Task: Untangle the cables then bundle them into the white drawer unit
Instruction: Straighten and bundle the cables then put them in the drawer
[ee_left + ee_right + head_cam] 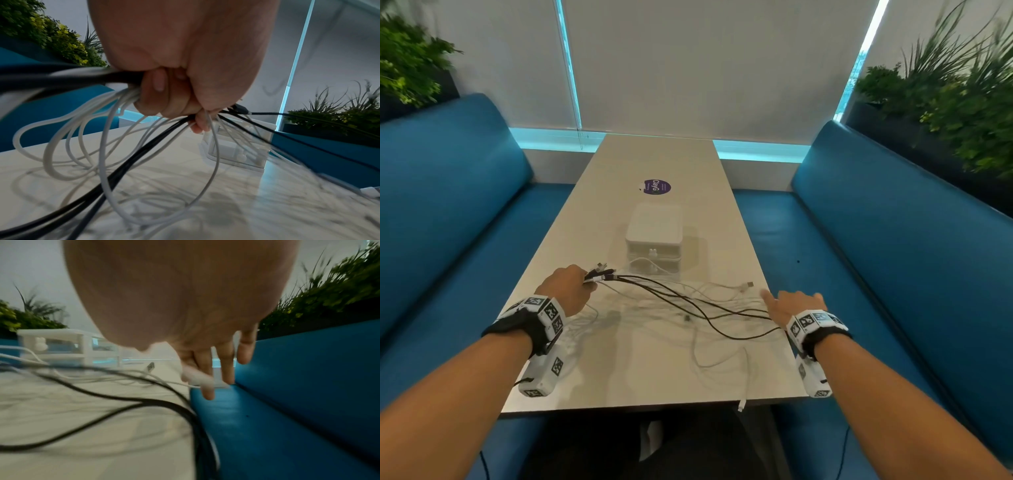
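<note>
white drawer unit sits mid-table behind the cables, contents too blurry to make out; left hand fists the plug ends, right hand loose-fingered at the table edge, holding nothing.

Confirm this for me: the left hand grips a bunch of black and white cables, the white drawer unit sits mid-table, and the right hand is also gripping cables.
One detail is wrong: the right hand grips nothing. The head view shows its fingers spread and open at the table's right edge. The rest stands: the left hand grips the black and white cables, and the white drawer unit sits mid-table.
</note>
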A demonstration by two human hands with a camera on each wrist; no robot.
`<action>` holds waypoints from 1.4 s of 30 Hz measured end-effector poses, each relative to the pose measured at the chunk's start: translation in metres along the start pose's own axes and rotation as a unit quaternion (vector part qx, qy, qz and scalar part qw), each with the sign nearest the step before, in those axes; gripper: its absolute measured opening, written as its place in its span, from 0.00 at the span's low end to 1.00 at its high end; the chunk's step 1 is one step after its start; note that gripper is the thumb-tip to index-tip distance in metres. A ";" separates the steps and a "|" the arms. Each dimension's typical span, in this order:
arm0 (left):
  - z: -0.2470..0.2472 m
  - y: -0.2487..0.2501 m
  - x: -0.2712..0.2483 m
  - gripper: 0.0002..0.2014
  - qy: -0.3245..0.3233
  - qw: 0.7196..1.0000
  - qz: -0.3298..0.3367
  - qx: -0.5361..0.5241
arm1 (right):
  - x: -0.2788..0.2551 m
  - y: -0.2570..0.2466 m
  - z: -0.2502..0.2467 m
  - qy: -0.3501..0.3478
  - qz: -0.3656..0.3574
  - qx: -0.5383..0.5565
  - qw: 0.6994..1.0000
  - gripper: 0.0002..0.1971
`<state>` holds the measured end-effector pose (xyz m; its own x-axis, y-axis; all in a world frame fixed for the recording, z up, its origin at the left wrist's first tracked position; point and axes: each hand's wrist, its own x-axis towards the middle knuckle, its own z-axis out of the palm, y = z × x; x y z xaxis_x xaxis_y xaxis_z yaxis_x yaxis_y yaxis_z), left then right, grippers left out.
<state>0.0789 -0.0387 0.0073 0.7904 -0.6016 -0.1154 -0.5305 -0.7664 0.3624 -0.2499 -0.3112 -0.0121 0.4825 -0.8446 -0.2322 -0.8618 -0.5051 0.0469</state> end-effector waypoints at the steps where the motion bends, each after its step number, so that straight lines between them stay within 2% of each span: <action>1: -0.001 0.000 -0.001 0.10 0.000 1.000 -0.001 0.001 | -0.003 0.010 0.002 -0.006 0.010 -0.045 0.999 0.25; 3: -0.002 0.001 -0.001 0.10 -0.001 1.000 0.000 -0.004 | -0.008 0.026 0.004 -0.036 0.036 -0.125 0.991 0.11; 5: -0.001 0.003 -0.001 0.10 -0.007 1.000 0.005 -0.016 | -0.013 0.037 0.006 -0.046 0.057 -0.159 0.985 0.02; 7: 0.000 0.008 -0.002 0.11 -0.011 0.999 0.016 -0.029 | -0.012 0.038 0.007 -0.022 0.060 -0.134 0.989 0.06; 11: -0.001 0.030 -0.006 0.10 -0.015 0.998 0.049 -0.046 | -0.009 0.014 0.000 0.028 0.013 0.030 0.999 0.07; 13: -0.001 0.042 -0.009 0.09 -0.025 0.996 0.072 -0.040 | -0.012 -0.007 -0.008 0.066 -0.036 0.118 0.990 0.10; 15: -0.001 0.054 -0.013 0.09 -0.034 0.994 0.097 -0.029 | -0.017 -0.030 -0.016 0.100 -0.108 0.205 0.968 0.13; 17: 0.002 0.067 -0.017 0.09 -0.042 0.991 0.124 -0.015 | -0.022 -0.054 -0.022 0.127 -0.195 0.247 0.941 0.15; 18: 0.002 0.075 -0.022 0.08 -0.046 0.989 0.141 -0.004 | -0.025 -0.066 -0.025 0.129 -0.234 0.256 0.929 0.17; 20: 0.007 0.088 -0.027 0.09 -0.058 0.982 0.177 0.012 | -0.029 -0.088 -0.026 0.097 -0.293 0.240 0.920 0.30; 22: 0.012 0.098 -0.031 0.09 -0.074 0.976 0.204 0.016 | -0.028 -0.107 -0.020 0.058 -0.331 0.198 0.921 0.43; 24: 0.014 0.102 -0.035 0.09 -0.087 0.974 0.206 0.015 | -0.023 -0.116 -0.010 0.045 -0.352 0.163 0.921 0.49; 26: 0.016 0.100 -0.034 0.09 -0.099 0.973 0.207 0.005 | -0.019 -0.112 -0.003 0.035 -0.337 0.098 0.936 0.46; 27: 0.017 0.097 -0.032 0.10 -0.104 0.972 0.210 -0.003 | -0.018 -0.107 -0.002 0.023 -0.322 0.052 0.945 0.40; 29: 0.017 0.088 -0.025 0.20 -0.111 0.969 0.217 -0.038 | -0.014 -0.095 0.000 -0.009 -0.293 -0.037 0.955 0.23; 31: 0.014 0.080 -0.021 0.29 -0.106 0.962 0.230 -0.102 | -0.009 -0.082 0.000 -0.029 -0.251 -0.085 0.964 0.15; 33: 0.007 0.080 -0.022 0.27 -0.088 0.955 0.231 -0.162 | -0.004 -0.067 0.000 -0.035 -0.204 -0.085 0.975 0.16; 37: -0.004 0.086 -0.017 0.13 -0.034 0.938 0.208 -0.274 | 0.002 -0.037 -0.005 -0.066 -0.128 -0.050 0.988 0.15; 40: -0.007 0.089 -0.013 0.11 0.028 0.935 0.172 -0.310 | 0.006 -0.025 -0.016 -0.106 -0.091 0.024 0.990 0.35; 42: -0.009 0.091 -0.013 0.14 0.055 0.928 0.152 -0.336 | 0.009 -0.026 -0.029 -0.113 -0.082 0.051 0.989 0.46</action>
<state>0.0232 -0.0992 0.0501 0.6811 -0.7125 0.1684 -0.4524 -0.2287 0.8620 -0.2183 -0.3111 0.0129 0.5788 -0.6862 -0.4406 -0.7922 -0.6013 -0.1041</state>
